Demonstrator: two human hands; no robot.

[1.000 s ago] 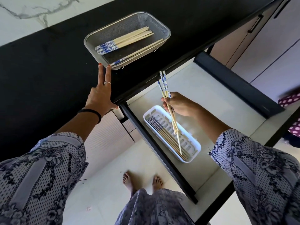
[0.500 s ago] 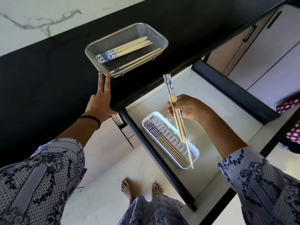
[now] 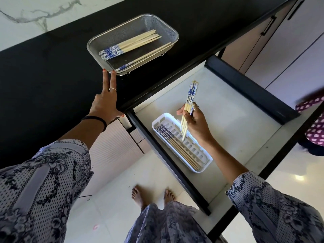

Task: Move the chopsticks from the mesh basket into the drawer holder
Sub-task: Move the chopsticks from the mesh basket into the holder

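A metal mesh basket (image 3: pixel 98 50) stands on the black counter with several blue-and-white topped chopsticks (image 3: pixel 133 43) lying in it. My left hand (image 3: pixel 105 104) rests flat on the counter, fingertips touching the basket's near corner. Inside the open drawer (image 3: pixel 228 120) lies a white slotted holder (image 3: pixel 204 168) with several chopsticks (image 3: pixel 177 145) along its left side. My right hand (image 3: pixel 194 120) grips a small bunch of chopsticks (image 3: pixel 190 99), held almost upright, tips down into the holder.
The drawer's black front edge (image 3: pixel 168 160) runs diagonally below the holder. Cabinet doors (image 3: pixel 280 41) with black handles stand at the upper right. My bare feet (image 3: pixel 152 195) are on the pale floor. Purple patterned cloth (image 3: pixel 313 123) shows at the right edge.
My right hand has swung the held chopsticks more upright and lowered their tips into the holder. My left hand has stayed on the counter by the basket.
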